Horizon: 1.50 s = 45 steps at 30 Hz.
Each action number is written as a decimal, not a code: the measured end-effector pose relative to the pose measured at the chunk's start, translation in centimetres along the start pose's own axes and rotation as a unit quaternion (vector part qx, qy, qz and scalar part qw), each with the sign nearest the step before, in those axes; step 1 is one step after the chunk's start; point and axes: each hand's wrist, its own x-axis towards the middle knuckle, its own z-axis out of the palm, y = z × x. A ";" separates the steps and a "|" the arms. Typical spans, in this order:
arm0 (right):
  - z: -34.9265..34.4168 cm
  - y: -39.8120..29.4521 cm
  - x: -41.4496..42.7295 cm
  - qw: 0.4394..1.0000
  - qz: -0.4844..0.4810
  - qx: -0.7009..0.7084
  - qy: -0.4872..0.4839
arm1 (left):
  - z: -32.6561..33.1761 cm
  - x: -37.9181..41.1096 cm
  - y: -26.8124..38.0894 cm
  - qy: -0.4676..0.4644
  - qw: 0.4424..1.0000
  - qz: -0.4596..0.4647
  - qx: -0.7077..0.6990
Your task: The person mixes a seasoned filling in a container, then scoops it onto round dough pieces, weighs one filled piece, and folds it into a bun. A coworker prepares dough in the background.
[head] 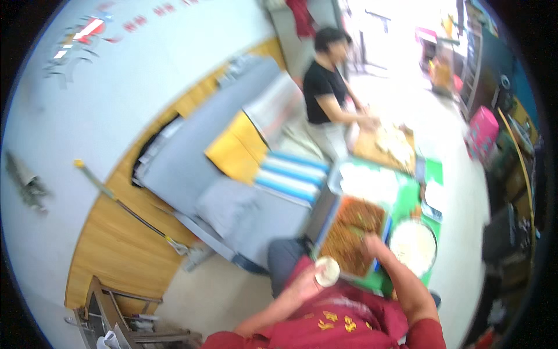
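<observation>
On the palm side of my left hand (303, 284) rests a pale round dough wrapper (328, 271), held by the fingers just off the bin's near corner. My right hand (373, 247) reaches over a rectangular bin (321, 218) of reddish-brown minced filling (344, 246). Its fingers are curled and blurred at the filling's surface. A pale, slim shape (355, 228) lies at the fingertips, but I cannot tell whether the hand grips it. Right of the bin stands a round tray (413, 247) with a white surface or white contents, too bright to make out.
Beyond the bin, a tray (368, 179) holds white pieces on the green table (403, 198). A co-worker (327, 87) in a black shirt handles pale dough at a wooden board (366, 146). A grey sofa (187, 165) with a yellow cushion (239, 148) stands left.
</observation>
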 end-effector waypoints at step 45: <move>-8.6 -12.0 -10.0 0.454 0.462 0.707 0.284 | 4.1 5.6 6.8 0.017 0.993 0.104 0.059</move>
